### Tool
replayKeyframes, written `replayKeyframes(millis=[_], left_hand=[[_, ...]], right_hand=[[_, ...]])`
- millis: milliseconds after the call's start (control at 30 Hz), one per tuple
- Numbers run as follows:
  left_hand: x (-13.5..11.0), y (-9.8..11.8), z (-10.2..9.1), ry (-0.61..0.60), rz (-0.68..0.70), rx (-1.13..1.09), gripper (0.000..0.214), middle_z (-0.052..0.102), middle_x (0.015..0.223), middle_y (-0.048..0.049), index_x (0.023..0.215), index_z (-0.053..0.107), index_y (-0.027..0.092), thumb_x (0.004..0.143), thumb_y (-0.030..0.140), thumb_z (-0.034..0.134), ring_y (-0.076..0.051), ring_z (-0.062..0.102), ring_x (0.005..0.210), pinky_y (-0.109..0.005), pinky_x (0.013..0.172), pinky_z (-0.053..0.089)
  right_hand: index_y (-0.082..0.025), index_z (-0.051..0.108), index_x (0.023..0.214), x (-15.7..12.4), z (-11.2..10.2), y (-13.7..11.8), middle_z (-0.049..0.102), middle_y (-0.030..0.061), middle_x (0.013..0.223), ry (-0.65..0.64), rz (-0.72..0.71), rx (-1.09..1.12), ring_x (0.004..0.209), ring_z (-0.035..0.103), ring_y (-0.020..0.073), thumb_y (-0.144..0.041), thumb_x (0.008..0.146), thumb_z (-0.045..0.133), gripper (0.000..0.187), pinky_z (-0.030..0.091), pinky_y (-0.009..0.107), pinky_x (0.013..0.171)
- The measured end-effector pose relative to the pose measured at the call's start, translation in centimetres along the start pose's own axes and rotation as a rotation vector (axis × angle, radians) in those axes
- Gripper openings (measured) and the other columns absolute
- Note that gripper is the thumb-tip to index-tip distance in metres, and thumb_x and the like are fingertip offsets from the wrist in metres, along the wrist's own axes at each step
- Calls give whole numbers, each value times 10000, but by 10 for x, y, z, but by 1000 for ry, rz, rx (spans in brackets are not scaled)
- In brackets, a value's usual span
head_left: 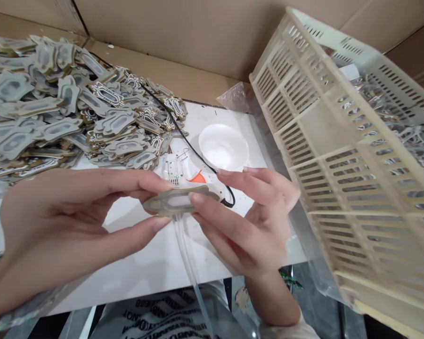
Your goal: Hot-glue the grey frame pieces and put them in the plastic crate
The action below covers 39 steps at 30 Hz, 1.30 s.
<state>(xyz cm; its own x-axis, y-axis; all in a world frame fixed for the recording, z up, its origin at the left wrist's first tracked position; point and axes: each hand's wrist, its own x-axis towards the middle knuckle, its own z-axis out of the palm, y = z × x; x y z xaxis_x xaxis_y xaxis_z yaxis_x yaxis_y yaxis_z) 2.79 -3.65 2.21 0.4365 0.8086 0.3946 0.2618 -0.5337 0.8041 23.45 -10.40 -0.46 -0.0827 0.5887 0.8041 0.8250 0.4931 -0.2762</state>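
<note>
A flat grey ornamental plate (178, 201) with scalloped edges and a long pale middle panel is held level between my hands. My left hand (67, 216) is closed on its left part, thumb below and index finger along the top edge. My right hand (250, 216) pinches the right part, its index fingertip on the face and the thumb partly hidden; the other fingers are raised. From under the plate a translucent strip (187, 263) hangs down toward my lap. Whether it is fixed to the plate, I cannot tell.
Many similar plates (116, 122) are heaped at the left. A white bowl (224, 147) stands behind my hands, near a white tool with an orange trigger (197, 177) and a black cable (176, 125). A slatted cream crate (325, 141) holding small parts leans at the right.
</note>
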Motion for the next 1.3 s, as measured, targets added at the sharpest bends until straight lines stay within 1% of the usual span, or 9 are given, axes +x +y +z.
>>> replayKeyframes(millis=[133, 233, 433, 600, 733, 833, 1033, 1167, 1300], left_hand=[[2, 1, -1, -27, 43, 47, 193, 753, 778, 86, 928, 765, 364, 779, 248, 729, -136, 708, 624, -216, 598, 621], [1, -1, -2, -33, 44, 88, 177, 744, 766, 91, 938, 763, 364, 797, 266, 722, -115, 689, 604, -179, 548, 580], [-4, -7, 0, -11, -9, 18, 191, 758, 837, 65, 978, 766, 352, 822, 253, 718, -144, 725, 702, -216, 664, 632], [-4, -8, 2, 6, -63, -64, 238, 756, 847, 60, 1002, 773, 345, 794, 230, 767, -141, 726, 713, -226, 700, 650], [-2, -9, 0, 7, -105, -130, 242, 747, 808, 60, 991, 780, 347, 775, 237, 789, -139, 718, 687, -214, 637, 632], [-4, -10, -3, 17, -148, -138, 201, 727, 763, 44, 965, 785, 339, 769, 327, 827, -153, 704, 639, -241, 565, 621], [-9, -13, -6, 79, -241, -105, 299, 706, 745, 25, 955, 788, 344, 710, 489, 879, -165, 669, 590, -315, 566, 644], [-7, -12, -4, 65, -221, -115, 253, 705, 764, 49, 964, 782, 389, 732, 443, 866, -153, 676, 633, -291, 594, 638], [-6, -9, -3, 71, -188, -146, 255, 709, 772, 58, 976, 780, 418, 738, 361, 851, -172, 702, 693, -289, 599, 631]], right_hand=[[-336, 757, 978, 0, 4, 0, 726, 18, 1065, 76, -64, -75, 1021, 639, 249, -222, 900, 734, 141, 604, 423, 863], [-326, 759, 923, -1, 6, -1, 740, 5, 962, 147, -60, -93, 973, 638, 245, -211, 930, 688, 135, 598, 428, 829], [-281, 747, 883, 0, 1, -6, 719, -32, 814, 76, -56, -120, 869, 615, 185, -133, 948, 660, 184, 548, 335, 763], [-251, 734, 915, 1, -3, -8, 687, -18, 778, 77, -10, -106, 823, 607, 181, -150, 960, 658, 134, 514, 353, 735], [-241, 702, 935, 3, -7, -4, 660, -20, 768, 63, 18, -88, 794, 620, 173, -97, 941, 661, 150, 480, 363, 748], [-230, 666, 951, 5, -10, 1, 650, -21, 761, 56, 22, -70, 779, 630, 174, -90, 937, 655, 141, 459, 370, 749], [-233, 564, 942, 5, -12, 11, 604, -22, 785, 45, 106, -34, 777, 568, 161, -111, 987, 582, 131, 442, 340, 784], [-241, 513, 899, -9, -19, 26, 558, -21, 785, -8, 194, -10, 756, 539, 158, -148, 1011, 519, 145, 430, 302, 732], [-238, 474, 825, -26, -36, 45, 530, -22, 736, -40, 341, -202, 674, 505, 151, -198, 1025, 456, 205, 368, 278, 624]])
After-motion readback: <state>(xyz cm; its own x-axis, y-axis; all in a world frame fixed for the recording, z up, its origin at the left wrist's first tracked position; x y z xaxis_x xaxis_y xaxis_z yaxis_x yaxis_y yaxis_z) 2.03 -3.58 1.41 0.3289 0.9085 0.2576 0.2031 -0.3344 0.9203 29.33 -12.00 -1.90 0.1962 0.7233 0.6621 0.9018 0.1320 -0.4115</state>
